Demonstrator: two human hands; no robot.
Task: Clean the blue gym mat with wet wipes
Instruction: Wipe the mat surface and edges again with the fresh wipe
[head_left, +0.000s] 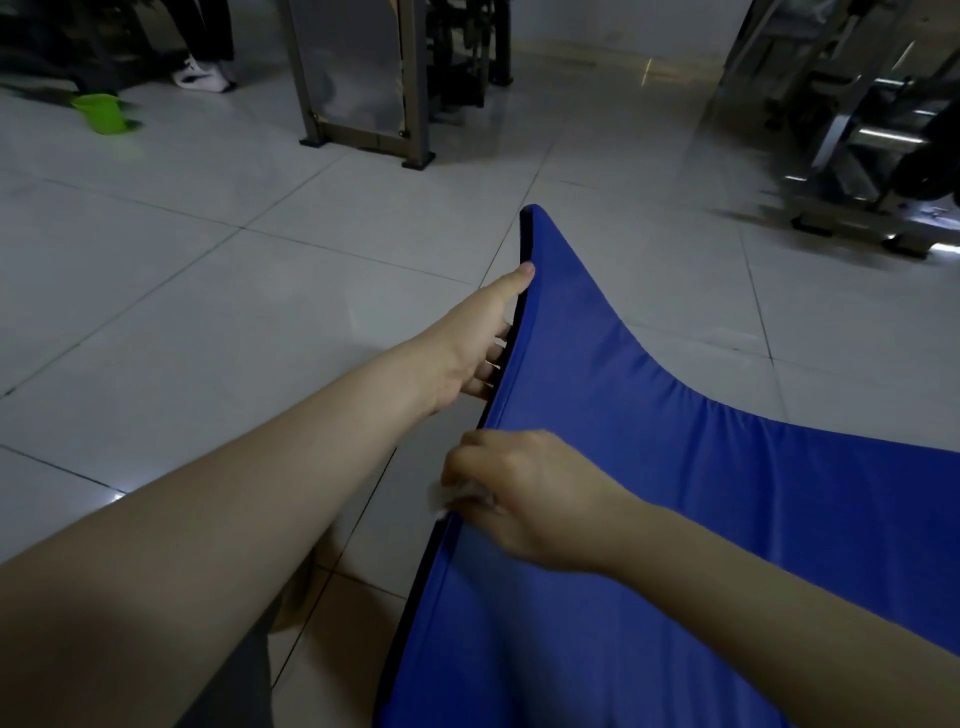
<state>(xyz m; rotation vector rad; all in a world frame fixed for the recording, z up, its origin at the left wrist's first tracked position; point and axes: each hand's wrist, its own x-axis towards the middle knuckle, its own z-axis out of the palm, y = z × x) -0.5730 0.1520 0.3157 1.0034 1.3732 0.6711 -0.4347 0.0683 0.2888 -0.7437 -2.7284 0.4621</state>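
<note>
The blue gym mat (649, 467) is lifted on its left side, its far corner raised off the tiled floor and its dark edge facing left. My left hand (478, 338) grips that raised edge, thumb on the blue top and fingers curled behind. Lower down, my right hand (519, 488) pinches a white wet wipe (439, 496) against the same edge of the mat. Most of the wipe is hidden under the fingers.
Pale floor tiles (208, 312) spread to the left and ahead. A metal-framed stand (363, 104) is straight ahead, gym machines (857, 130) at the far right. A green cup (101, 111) and someone's white shoe (200, 78) are at the far left.
</note>
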